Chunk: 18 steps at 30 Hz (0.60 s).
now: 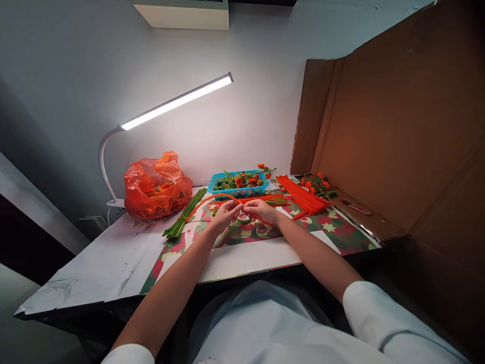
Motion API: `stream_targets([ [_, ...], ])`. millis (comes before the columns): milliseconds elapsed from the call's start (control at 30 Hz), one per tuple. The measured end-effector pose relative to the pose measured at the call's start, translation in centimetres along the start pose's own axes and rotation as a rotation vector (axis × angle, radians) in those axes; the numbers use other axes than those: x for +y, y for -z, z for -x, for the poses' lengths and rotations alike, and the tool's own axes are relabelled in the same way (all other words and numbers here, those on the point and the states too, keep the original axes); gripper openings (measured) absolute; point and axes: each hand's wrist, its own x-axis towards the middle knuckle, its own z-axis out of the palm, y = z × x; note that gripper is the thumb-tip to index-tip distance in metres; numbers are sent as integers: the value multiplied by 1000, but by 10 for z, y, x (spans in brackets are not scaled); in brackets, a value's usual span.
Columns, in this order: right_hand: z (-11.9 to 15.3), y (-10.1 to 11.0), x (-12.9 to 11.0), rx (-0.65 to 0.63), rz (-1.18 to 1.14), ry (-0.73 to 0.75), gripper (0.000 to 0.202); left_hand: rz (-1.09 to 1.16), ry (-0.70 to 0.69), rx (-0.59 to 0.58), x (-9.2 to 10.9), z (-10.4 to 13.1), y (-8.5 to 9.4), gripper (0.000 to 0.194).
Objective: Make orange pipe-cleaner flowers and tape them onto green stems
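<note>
Over the middle of the table, my left hand point(226, 215) and my right hand point(262, 209) are close together, fingertips nearly touching. Both pinch a bent orange pipe cleaner point(203, 201). One length of it arcs out to the left past my left hand, and another orange length shows below my right hand. Just under the fingers lies a small round thing like a tape roll point(244, 219), partly hidden. Behind the hands are loose orange and green pipe cleaners point(276, 200).
A bundle of green stems point(185, 214) lies left, an orange bundle point(306, 196) right. A blue basket point(238, 192) of orange flowers stands behind, near an orange plastic bag point(157, 188). More flowers point(316, 185) lie by the cardboard wall point(394, 126). A lit lamp point(176, 102) hangs over the back.
</note>
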Motion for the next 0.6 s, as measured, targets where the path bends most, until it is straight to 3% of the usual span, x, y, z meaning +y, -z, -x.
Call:
stream_targets([
  [233,-5,-5,7,114,193,68,27,-54,-23,52,-9,-4,-2,41],
  [400,-8,-9,14,275,384,173,20,-176,-100,165,-16,-6,-4,36],
  [500,-7,-5,11,335,549,234,15,-468,-248,315,-12,-3,-3,33],
  [600,-2,1,5,321,816,222,12,-856,-480,448,0,1,-1,29],
])
